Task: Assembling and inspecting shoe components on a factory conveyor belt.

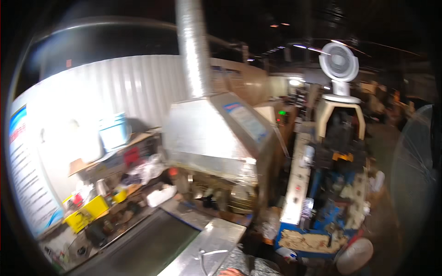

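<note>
Only a small part of a hand shows at the bottom edge, seemingly my right hand (pixel 231 272), beside a grey speckled sleeve (pixel 251 264). Its fingers are cut off and blurred, so their pose and anything in them cannot be made out. Just left of it, a pale curved cord or handle (pixel 213 252) lies on a shiny metal plate (pixel 209 241). The plate borders a dark flat panel (pixel 147 244) in a metal frame. My left hand is out of sight.
A metal hood (pixel 207 133) with a silver duct (pixel 192 50) stands ahead over cluttered machinery. At left are a yellow box (pixel 86 214) and a blue-and-white bucket (pixel 114 131). Rightward stand a blue-and-cream machine (pixel 294 198), a white fan (pixel 340 61) and a large round fan guard (pixel 414 156).
</note>
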A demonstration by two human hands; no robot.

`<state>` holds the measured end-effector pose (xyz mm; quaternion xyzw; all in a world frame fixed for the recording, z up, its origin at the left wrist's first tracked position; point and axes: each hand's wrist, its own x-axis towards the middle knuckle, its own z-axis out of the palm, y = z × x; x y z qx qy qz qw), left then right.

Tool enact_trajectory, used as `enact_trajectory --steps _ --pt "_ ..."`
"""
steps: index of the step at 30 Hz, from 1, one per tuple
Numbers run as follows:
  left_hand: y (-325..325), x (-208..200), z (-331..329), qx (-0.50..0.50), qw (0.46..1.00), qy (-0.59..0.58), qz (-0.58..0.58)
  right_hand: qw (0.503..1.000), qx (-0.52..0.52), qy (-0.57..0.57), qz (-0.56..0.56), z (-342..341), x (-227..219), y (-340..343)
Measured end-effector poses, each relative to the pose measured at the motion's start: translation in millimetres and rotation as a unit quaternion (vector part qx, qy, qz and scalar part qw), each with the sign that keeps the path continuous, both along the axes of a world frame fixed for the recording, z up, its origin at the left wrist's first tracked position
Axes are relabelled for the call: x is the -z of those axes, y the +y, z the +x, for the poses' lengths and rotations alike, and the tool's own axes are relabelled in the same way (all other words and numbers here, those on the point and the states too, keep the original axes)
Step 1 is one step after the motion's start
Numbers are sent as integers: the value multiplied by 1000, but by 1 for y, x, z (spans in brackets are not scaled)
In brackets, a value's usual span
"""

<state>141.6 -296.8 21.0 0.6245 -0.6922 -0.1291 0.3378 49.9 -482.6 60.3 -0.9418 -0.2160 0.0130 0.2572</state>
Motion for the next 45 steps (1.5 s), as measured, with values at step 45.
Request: enact_trajectory --steps 45 --pt "41 92 -28 -110 990 -61 69 978 54 -160 126 10 57 -1"
